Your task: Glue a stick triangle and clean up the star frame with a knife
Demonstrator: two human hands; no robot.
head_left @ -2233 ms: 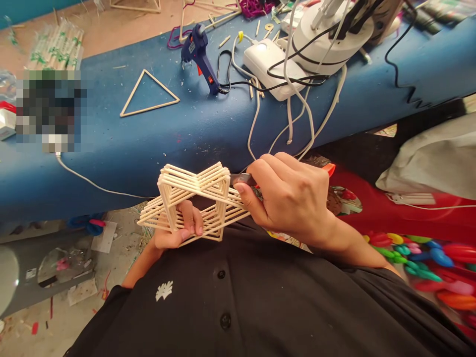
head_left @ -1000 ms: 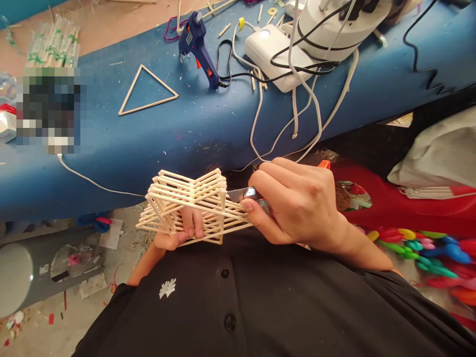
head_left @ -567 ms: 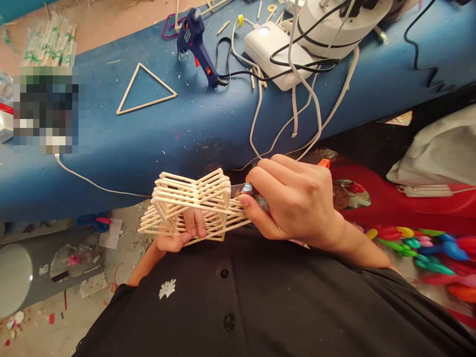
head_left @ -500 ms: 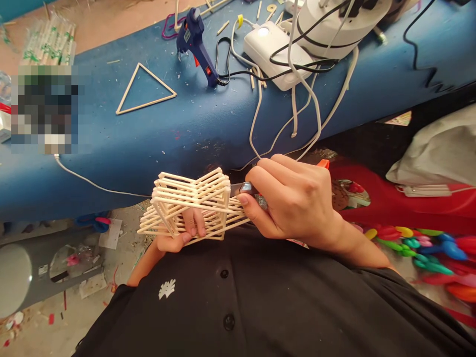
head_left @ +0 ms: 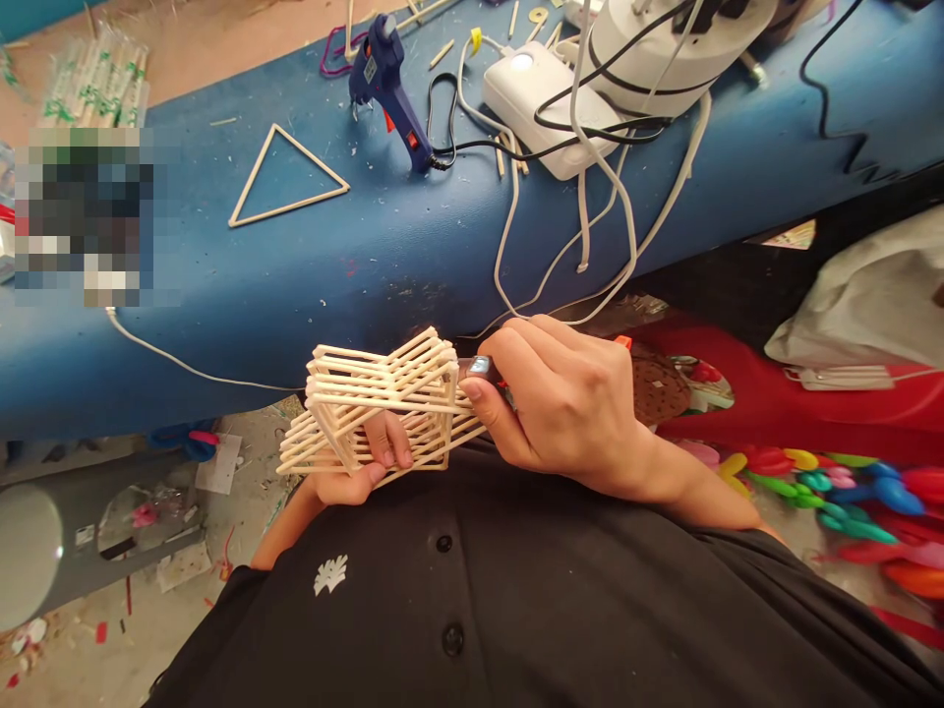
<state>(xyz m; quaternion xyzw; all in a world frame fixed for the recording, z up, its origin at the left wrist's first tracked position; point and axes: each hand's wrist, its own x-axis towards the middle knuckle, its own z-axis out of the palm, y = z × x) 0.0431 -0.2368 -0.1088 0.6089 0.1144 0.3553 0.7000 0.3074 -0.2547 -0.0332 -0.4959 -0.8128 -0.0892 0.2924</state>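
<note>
In front of my chest is a lattice frame [head_left: 383, 393] built from many pale wooden sticks. My left hand [head_left: 354, 477] grips its lower side, thumb outside and fingertips showing through the sticks. My right hand [head_left: 567, 403] is closed around a utility knife [head_left: 481, 368] with a dark body and an orange end. The knife's front lies against the right end of the frame; its blade is mostly hidden there. On the blue surface beyond, a triangle of sticks [head_left: 290, 213] lies flat.
A blue glue gun [head_left: 398, 93] stands on the blue surface [head_left: 280, 285]. Right of it are a white power adapter [head_left: 546, 108], tangled cables and loose sticks. Bagged sticks [head_left: 95, 79] lie far left. Coloured balloons [head_left: 833, 492] are low on the right, near a red seat [head_left: 818, 393].
My right hand and the knife have shifted slightly left, closer to the frame's right end, hiding more of the blade. The frame has moved a little to the right in my left hand.
</note>
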